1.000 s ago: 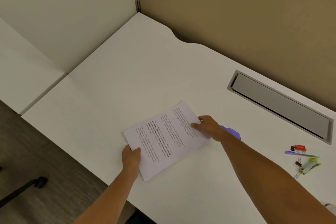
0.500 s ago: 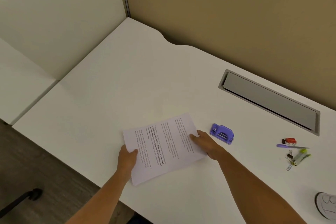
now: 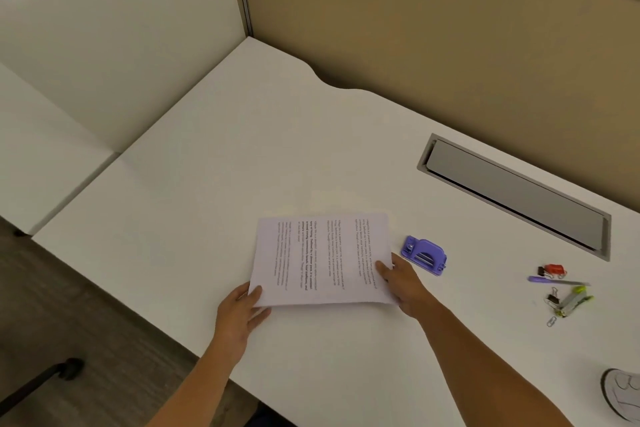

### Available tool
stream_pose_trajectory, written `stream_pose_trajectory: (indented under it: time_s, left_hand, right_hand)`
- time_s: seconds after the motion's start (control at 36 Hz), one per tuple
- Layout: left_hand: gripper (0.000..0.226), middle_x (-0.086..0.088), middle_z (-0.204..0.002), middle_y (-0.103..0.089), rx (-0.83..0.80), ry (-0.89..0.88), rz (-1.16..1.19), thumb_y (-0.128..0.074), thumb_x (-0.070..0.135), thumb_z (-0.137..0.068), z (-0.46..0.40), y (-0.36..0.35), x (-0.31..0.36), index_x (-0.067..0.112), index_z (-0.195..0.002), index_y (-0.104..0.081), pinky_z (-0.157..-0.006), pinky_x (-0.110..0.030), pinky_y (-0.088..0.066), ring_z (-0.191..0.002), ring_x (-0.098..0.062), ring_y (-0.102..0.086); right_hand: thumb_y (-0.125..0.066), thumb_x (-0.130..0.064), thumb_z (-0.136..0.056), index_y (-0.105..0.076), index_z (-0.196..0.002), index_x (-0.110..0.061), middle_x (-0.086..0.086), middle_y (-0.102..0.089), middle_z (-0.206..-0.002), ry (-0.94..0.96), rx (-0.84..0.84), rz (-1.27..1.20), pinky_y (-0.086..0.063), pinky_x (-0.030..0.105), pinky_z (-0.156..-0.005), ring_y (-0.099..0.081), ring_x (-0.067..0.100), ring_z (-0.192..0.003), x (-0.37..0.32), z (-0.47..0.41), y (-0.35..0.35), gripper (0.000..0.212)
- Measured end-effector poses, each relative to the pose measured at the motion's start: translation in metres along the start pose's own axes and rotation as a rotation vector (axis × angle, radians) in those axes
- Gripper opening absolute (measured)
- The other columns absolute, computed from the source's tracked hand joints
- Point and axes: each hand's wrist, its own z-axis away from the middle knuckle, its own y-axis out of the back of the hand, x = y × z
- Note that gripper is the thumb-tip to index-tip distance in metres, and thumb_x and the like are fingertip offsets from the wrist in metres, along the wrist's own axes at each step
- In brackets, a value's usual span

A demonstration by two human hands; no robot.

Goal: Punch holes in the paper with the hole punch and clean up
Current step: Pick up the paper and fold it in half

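You hold a white printed sheet of paper by two corners over the white desk. Your left hand pinches the near left corner, thumb on top and fingers underneath. Your right hand grasps the near right corner, thumb laid across the printed side. The lines of text run sideways to you, and the sheet's near edge sits slightly lifted off the desk.

Just to the right of the paper, near your right hand but not touching it, the small purple plastic hole punch rests on the desk. Farther right, well apart from the punch, lies a little cluster of stationery: a red binder clip, a purple pen, a yellow-green stapler beside a black binder clip, and a silver paper clip.

A long grey cable-tray lid is set into the desk behind them, along the tan partition wall. A white shoe shows at the lower right edge, and a black chair caster stands on the floor at lower left.
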Motion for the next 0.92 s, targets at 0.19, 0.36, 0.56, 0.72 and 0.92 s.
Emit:
stream_pose_trajectory:
  time_s: [0.19, 0.36, 0.56, 0.72, 0.92]
  left_hand:
    - [0.034, -0.008, -0.124, -0.073, -0.063, 0.006, 0.271, -0.066, 0.017, -0.095, 0.019, -0.036, -0.023, 0.017, -0.128, -0.064, -0.087, -0.037, -0.057, -0.114, -0.025, -0.068]
    - [0.057, -0.001, -0.125, -0.074, -0.087, -0.061, 0.384, -0.075, 0.013, -0.082, 0.031, -0.082, -0.029, 0.026, -0.135, -0.059, -0.080, -0.035, -0.064, -0.111, -0.019, -0.073]
    - [0.043, 0.007, -0.111, -0.076, 0.014, -0.061, 0.355, -0.074, 0.008, -0.088, 0.031, -0.099, -0.033, 0.028, -0.125, -0.063, -0.068, -0.030, -0.062, -0.096, -0.013, -0.076]
    - [0.047, 0.001, -0.125, -0.070, 0.023, -0.035, 0.283, -0.073, 0.007, -0.089, 0.025, -0.090, -0.035, 0.028, -0.130, -0.061, -0.106, -0.047, -0.051, -0.113, -0.020, -0.066]
    - [0.045, -0.001, -0.117, -0.075, -0.061, 0.032, 0.192, -0.073, 0.006, -0.088, 0.022, -0.065, -0.038, 0.019, -0.130, -0.065, -0.076, -0.035, -0.059, -0.108, -0.021, -0.069]
  right_hand:
    - [-0.054, -0.013, -0.103, -0.059, -0.129, -0.021, -0.003, -0.073, -0.119, 0.088, 0.087, -0.158, -0.060, 0.032, -0.085, -0.073, 0.017, -0.104, 0.022, 0.020, -0.018, 0.027]
    - [-0.056, -0.016, -0.102, -0.058, -0.133, -0.021, 0.002, -0.071, -0.126, 0.108, 0.107, -0.222, -0.055, 0.050, -0.100, -0.071, 0.024, -0.111, 0.038, 0.042, -0.042, 0.032]
    - [-0.057, -0.018, -0.102, -0.059, -0.132, -0.025, -0.002, -0.072, -0.126, 0.096, 0.124, -0.278, -0.056, 0.050, -0.098, -0.071, 0.024, -0.112, 0.043, 0.060, -0.049, 0.031]
    - [-0.058, -0.024, -0.102, -0.065, -0.123, -0.023, 0.004, -0.075, -0.118, -0.050, 0.025, -0.376, -0.061, 0.040, -0.075, -0.075, 0.025, -0.100, 0.032, 0.060, -0.024, 0.022]
    - [-0.068, -0.049, -0.087, -0.077, -0.111, -0.012, 0.015, -0.073, -0.110, -0.247, -0.155, -0.379, -0.060, 0.045, -0.078, -0.073, 0.034, -0.096, 0.010, 0.035, 0.033, 0.045]
